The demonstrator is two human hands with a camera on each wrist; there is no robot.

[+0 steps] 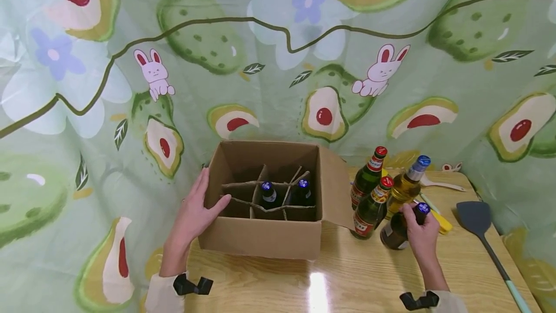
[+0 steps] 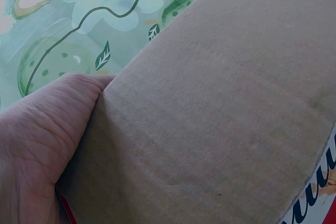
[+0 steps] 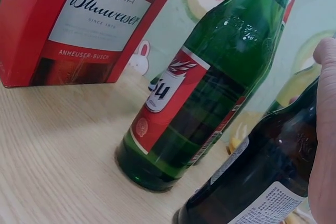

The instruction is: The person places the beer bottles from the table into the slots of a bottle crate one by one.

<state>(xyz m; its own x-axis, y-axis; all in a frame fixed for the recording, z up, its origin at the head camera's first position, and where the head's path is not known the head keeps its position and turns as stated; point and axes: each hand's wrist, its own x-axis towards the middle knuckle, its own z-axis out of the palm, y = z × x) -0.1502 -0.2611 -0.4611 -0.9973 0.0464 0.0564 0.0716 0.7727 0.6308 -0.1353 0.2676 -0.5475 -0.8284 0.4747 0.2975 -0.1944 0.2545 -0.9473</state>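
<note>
A cardboard box with crossed dividers stands on the table, its top open and a flap folded out on the right. Inside it, two blue-capped bottles stand in separate compartments. My left hand grips the box's left side, thumb over the rim; plain cardboard fills the left wrist view. On the right, my right hand holds a dark brown beer bottle by its neck. The bottle leans, its base down at the table. Its label shows in the right wrist view.
Two green bottles with red caps stand between the box and my right hand. Behind them is a blue-capped bottle of yellow liquid. A wooden utensil, a yellow handle and a dark spatula lie farther right. A patterned curtain hangs behind the table.
</note>
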